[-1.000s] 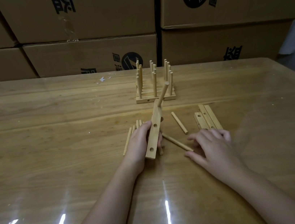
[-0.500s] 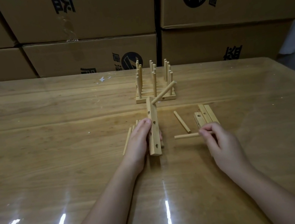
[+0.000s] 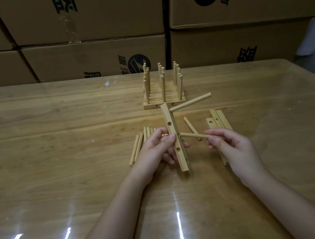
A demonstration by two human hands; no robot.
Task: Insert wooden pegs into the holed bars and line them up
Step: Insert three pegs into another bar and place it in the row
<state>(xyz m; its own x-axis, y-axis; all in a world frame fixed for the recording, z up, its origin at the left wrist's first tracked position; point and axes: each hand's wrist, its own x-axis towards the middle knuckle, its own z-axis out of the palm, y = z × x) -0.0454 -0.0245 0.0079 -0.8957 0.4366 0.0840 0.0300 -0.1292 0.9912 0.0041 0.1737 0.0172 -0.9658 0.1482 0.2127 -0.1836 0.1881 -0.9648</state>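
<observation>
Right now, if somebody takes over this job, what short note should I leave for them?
Left hand grips the holed bar.
Right hand pinches a peg, its tip at the bar's middle hole; seated or not, cannot tell.
Done: first peg in the bar's far end; finished bars lined up behind.
To do: this bar's other holes, the empty bars at right, loose pegs at left.

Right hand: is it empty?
No, the right hand pinches a peg whose tip points at the bar held by the left hand.

The left hand (image 3: 153, 154) grips a holed bar (image 3: 176, 143) carrying a seated peg (image 3: 190, 102). The right hand (image 3: 231, 145) pinches a second peg (image 3: 193, 135), tip at the bar.
</observation>
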